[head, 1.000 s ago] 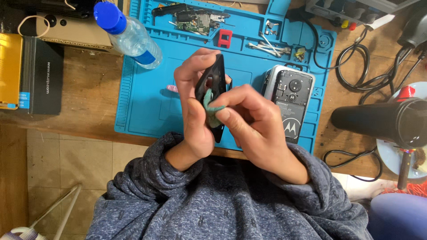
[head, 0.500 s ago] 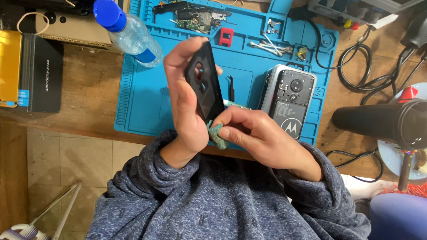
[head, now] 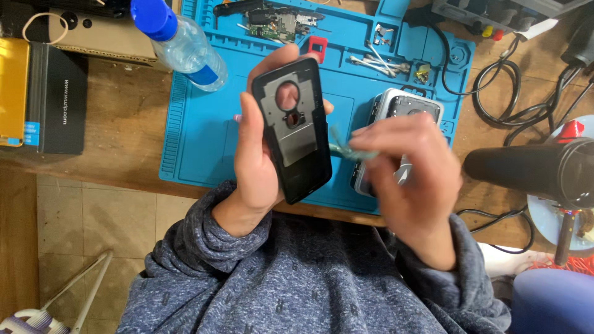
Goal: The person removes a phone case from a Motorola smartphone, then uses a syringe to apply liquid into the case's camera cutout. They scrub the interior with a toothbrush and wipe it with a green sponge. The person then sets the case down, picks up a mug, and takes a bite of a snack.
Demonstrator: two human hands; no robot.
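My left hand (head: 255,162) holds a black phone back cover (head: 294,128) upright over the blue work mat (head: 198,142), its inner side with a round camera hole facing me. My right hand (head: 411,185) is beside it on the right, blurred, and pinches a small teal wipe or film strip (head: 346,150) between its fingertips. That strip hangs just clear of the cover's right edge. Behind my right hand a silver phone body (head: 396,111) lies on the mat, partly hidden.
A water bottle with a blue cap (head: 179,40) lies at the mat's upper left. A circuit board (head: 278,21), cotton swabs (head: 377,60) and a small red part (head: 317,44) sit in the mat's top trays. A black box (head: 59,99) at left; black cylinder tool (head: 532,170) and cables at right.
The cover has turned from edge-on to face me and risen. My right hand has pulled away to the right with the teal strip, off the cover.
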